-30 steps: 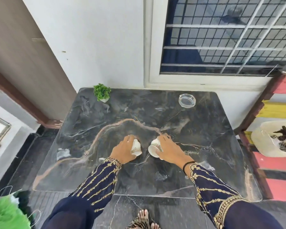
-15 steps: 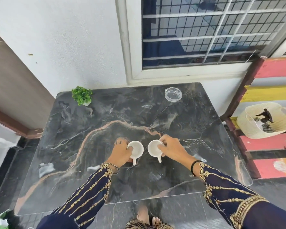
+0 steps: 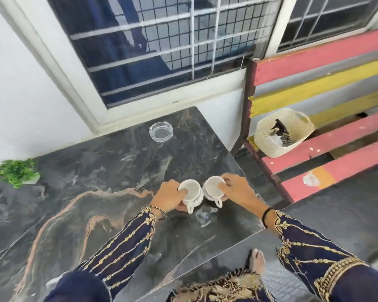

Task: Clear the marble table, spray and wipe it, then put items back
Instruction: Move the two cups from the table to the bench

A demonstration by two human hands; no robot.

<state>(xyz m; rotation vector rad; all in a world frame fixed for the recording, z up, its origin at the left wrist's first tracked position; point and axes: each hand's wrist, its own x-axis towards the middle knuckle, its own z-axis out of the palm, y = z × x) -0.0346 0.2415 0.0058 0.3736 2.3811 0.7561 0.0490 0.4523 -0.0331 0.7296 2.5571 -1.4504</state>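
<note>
Two white cups are held side by side above the right part of the dark marble table. My left hand grips the left cup around its rim and side. My right hand grips the right cup the same way. Both cups are mouth up with their handles pointing toward me. A clear glass ashtray sits near the table's far edge. A small green plant in a white pot stands at the far left.
A bench of red and yellow slats stands right of the table, carrying a cream woven basket with a spray bottle inside. A barred window and white wall lie behind the table. My foot shows below the table's near corner.
Both hands have carried the cups to the right, from the table's middle toward its right edge. The view has swung right, so the bench and basket now fill more of it.
</note>
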